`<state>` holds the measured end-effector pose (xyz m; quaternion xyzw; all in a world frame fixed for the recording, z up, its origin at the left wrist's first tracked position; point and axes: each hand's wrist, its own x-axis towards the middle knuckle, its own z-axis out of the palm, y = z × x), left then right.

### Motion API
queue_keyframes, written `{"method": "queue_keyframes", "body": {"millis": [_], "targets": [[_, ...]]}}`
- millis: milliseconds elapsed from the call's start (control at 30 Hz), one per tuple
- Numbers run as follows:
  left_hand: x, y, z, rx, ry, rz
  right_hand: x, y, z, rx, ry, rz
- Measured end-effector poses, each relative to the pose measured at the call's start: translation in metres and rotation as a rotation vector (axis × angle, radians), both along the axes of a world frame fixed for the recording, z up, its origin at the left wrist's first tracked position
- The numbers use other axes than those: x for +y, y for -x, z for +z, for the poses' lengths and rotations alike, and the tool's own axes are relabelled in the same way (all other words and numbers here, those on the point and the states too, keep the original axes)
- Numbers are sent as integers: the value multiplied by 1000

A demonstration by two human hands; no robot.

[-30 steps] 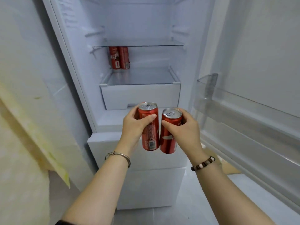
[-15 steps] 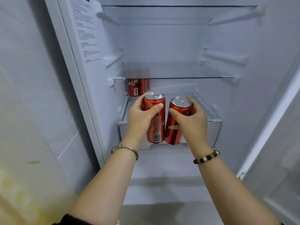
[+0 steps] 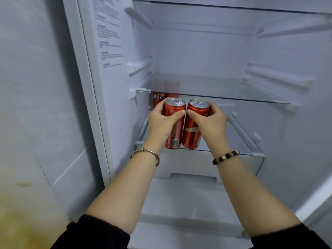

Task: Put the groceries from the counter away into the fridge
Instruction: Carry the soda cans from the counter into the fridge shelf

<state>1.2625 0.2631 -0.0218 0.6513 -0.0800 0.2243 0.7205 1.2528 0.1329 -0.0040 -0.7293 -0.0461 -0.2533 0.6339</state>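
The fridge stands open in front of me. My left hand (image 3: 160, 123) grips a tall red soda can (image 3: 175, 133) and my right hand (image 3: 211, 124) grips a second red can (image 3: 193, 133). Both cans are upright and side by side, touching, at the front edge of the lower glass shelf (image 3: 239, 141) over the white drawer (image 3: 188, 165). Two more red cans (image 3: 159, 97) stand at the back left of that shelf, partly hidden behind my left hand.
A glass shelf (image 3: 224, 97) spans the fridge just above the cans, and another (image 3: 233, 8) sits higher up. The fridge's left inner wall (image 3: 111, 51) carries a printed label. A pale wall (image 3: 36, 105) stands to the left.
I have stepped closer and both hands have carried the cans forward into the fridge, from in front of the drawer to the front of the lower glass shelf.
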Motion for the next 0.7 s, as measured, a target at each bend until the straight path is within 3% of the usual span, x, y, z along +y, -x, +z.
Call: {"method": "queue_keyframes", "body": {"millis": [433, 700], "targets": [[1, -37, 0, 42, -54, 34, -1, -45, -7, 10, 46, 75], [8, -36, -22, 186, -393, 122, -13, -56, -43, 185, 203, 174]]}}
